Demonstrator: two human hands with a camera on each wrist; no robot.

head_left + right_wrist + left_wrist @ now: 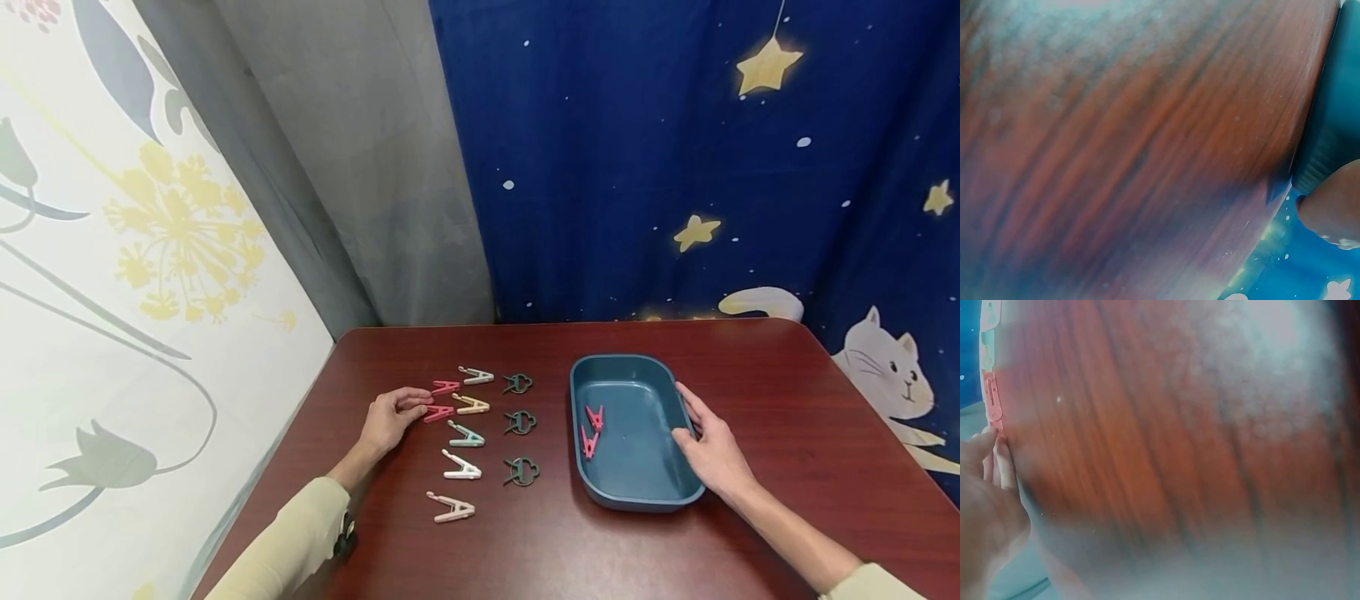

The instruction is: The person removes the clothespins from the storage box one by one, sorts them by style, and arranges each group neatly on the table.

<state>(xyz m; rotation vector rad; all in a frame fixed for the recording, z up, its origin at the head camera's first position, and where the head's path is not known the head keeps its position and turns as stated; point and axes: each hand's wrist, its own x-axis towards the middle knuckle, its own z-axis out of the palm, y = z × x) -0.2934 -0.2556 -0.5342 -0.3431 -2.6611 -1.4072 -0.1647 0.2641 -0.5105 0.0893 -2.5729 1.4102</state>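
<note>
My left hand is at the left of the table, its thumb and fingertips pinching the end of a red clothespin. In the left wrist view that red clothespin sticks out past the fingertips. Just behind it lies another red clothespin, close to the fingers. On the other side, my right hand grips the right rim of a blue rectangular tub, thumb over the edge and fingers along the outside. Two pink-red clothespins lie inside the tub, towards its left wall.
A column of clothespins, among them cream, yellow, mint green, white and pale pink, lies right of my left hand. Three dark green clips sit between them and the tub. Curtains hang behind the table.
</note>
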